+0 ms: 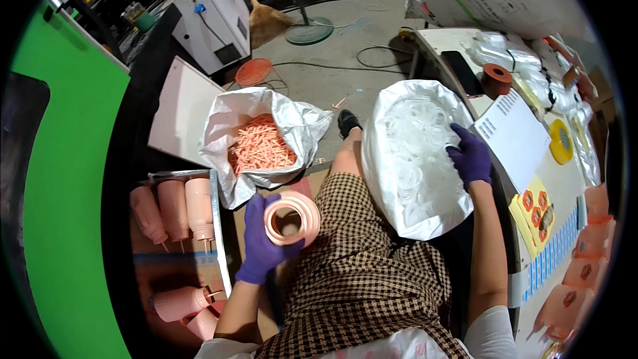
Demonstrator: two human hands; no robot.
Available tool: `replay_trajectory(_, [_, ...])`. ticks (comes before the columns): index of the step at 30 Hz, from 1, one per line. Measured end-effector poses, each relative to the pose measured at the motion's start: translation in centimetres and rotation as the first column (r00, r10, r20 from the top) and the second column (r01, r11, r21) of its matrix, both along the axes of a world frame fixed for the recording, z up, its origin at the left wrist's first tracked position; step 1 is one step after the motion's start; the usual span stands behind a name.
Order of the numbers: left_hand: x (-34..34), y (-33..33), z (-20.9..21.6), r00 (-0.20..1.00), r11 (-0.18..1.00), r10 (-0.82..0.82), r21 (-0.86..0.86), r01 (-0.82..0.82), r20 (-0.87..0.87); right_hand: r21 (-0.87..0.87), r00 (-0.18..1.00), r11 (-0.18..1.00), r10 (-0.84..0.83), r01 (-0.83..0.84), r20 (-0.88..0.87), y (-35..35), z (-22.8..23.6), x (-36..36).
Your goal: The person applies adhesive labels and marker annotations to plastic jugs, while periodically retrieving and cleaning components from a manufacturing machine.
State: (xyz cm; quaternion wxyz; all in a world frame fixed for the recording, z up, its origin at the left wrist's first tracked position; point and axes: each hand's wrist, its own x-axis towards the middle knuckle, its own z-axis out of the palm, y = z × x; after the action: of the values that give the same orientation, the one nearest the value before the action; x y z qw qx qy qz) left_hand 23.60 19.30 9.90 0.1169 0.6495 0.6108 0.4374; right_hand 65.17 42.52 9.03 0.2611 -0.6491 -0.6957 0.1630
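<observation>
My left hand (261, 239), in a purple glove, is closed around a peach-pink plastic bottle (310, 221). The bottle's round, ridged opening faces up toward me, and its lower body is hidden. On the right, my gloved right hand (470, 154) is over the edge of a white sack (425, 227) full of clear plastic rings (415, 153). Its fingers are apart, with nothing visible between them. Left of my legs stands another white sack (222, 116) of small pink plastic pieces (260, 146).
At the left, a box (220, 252) holds several pink bottles (174, 207). The right-hand table carries a phone (462, 73), a brown tape roll (496, 80), white paper (513, 134), a yellow tape roll (560, 141) and pink pieces (565, 309). Cables (332, 65) cross the floor.
</observation>
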Motion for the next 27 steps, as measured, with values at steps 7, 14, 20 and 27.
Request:
replay_trajectory(7, [2.3,0.9,0.4,0.946,0.996,-0.092,-0.022,0.09,-0.309,-0.214,0.591,0.886,0.082,-0.412,-0.802,-6.2,-0.4,-8.5])
replay_trajectory(14, [2.7,1.4,1.9,0.997,0.998,-0.05,0.03,0.052,-0.059,-0.393,0.577,0.469,0.785,-0.791,-0.226,-18.1,0.6,-10.6])
replay_trajectory(20, [3.2,1.6,4.0,0.967,0.994,-0.107,-0.054,0.097,-0.233,-0.552,0.526,0.458,0.849,-0.697,0.039,-18.6,-0.5,-6.3])
replay_trajectory(27, [4.6,2.6,6.2,0.967,0.992,-0.118,0.022,0.127,-0.227,0.136,0.552,0.538,0.828,-0.832,0.098,-17.0,2.3,-7.3])
